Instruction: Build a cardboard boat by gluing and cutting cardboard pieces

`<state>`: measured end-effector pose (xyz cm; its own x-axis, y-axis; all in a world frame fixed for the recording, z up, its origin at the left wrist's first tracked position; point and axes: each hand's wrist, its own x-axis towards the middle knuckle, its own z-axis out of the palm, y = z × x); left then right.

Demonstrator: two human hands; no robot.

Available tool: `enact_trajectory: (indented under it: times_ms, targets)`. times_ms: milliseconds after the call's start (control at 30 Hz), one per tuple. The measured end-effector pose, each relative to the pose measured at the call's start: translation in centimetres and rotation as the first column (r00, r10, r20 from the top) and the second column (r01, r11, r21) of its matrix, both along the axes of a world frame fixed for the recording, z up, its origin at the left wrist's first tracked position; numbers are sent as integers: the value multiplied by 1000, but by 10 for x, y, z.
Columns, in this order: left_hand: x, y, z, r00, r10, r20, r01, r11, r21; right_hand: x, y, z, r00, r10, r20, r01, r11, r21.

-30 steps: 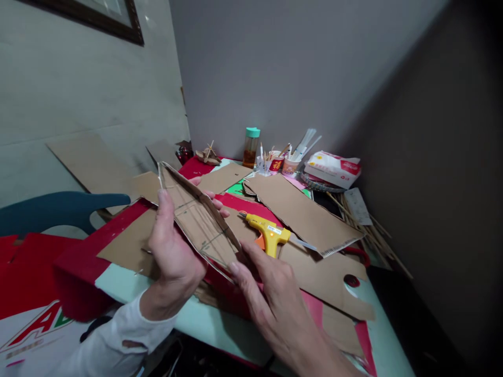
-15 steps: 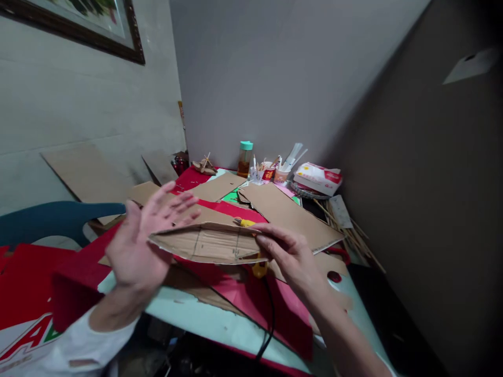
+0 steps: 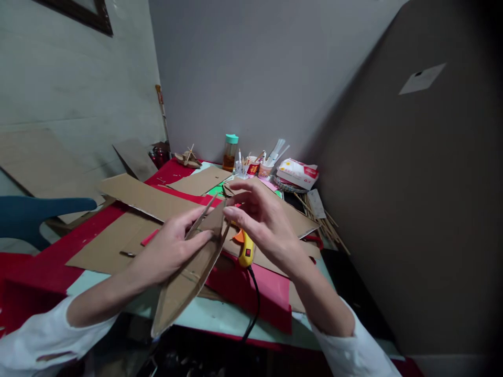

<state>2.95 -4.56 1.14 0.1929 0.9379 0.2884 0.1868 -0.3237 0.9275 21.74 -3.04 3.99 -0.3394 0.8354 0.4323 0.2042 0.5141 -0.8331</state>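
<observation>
A folded brown cardboard piece (image 3: 188, 280), long and boat-shaped with raised sides and pencil lines inside, tilts above the table's front edge. My left hand (image 3: 173, 243) grips its left side, the thumb inside it. At the far tip, my right hand (image 3: 265, 220) has thumb and fingers curled around the cardboard's end. Just below the right hand lies a yellow hot glue gun (image 3: 247, 251) with an orange trigger, its nozzle hidden behind the cardboard and hand. A black cord runs from it over the table edge.
Flat cardboard sheets (image 3: 137, 198) and red paper (image 3: 271, 293) cover much of the pale table. At the back stand a teal-lidded bottle (image 3: 230, 152), cups of sticks (image 3: 253, 168) and a tissue pack (image 3: 297, 174). A blue chair (image 3: 43, 209) is at left, wooden sticks (image 3: 328, 230) at right.
The cardboard piece has turned from crosswise to pointing away from me. My left hand, open before, now grips it; my right hand is at its far tip. The view has shifted right.
</observation>
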Motion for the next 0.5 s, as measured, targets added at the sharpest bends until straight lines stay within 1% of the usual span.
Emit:
enact_trajectory:
  times_ms: [67, 133, 167, 233, 300, 400, 500]
  targets:
    - [2, -3, -2, 993, 82, 79, -83, 997, 8, 1, -8, -8, 997, -60, -56, 58, 997, -49]
    - [3, -6, -4, 980, 140, 139, -143, 990, 14, 1, -17, -17, 995, -88, -41, 85, 994, -69]
    - [4, -8, -4, 974, 161, 157, -165, 986, 17, 1, -21, -21, 995, -94, -24, 92, 994, -50]
    - [6, -11, -6, 966, 190, 177, -197, 980, 21, -2, -27, -27, 995, -96, 7, 96, 993, 67]
    - [9, -13, -9, 959, 198, 202, -205, 979, 14, -6, -31, -33, 992, -120, 26, 111, 966, 233]
    - [14, -14, -16, 935, 209, 286, -206, 978, -39, -13, -33, -41, 983, -182, 25, 153, 886, 437]
    - [18, -17, -22, 873, 214, 438, -184, 977, -110, -17, -35, -48, 969, -246, 2, 199, 790, 580]
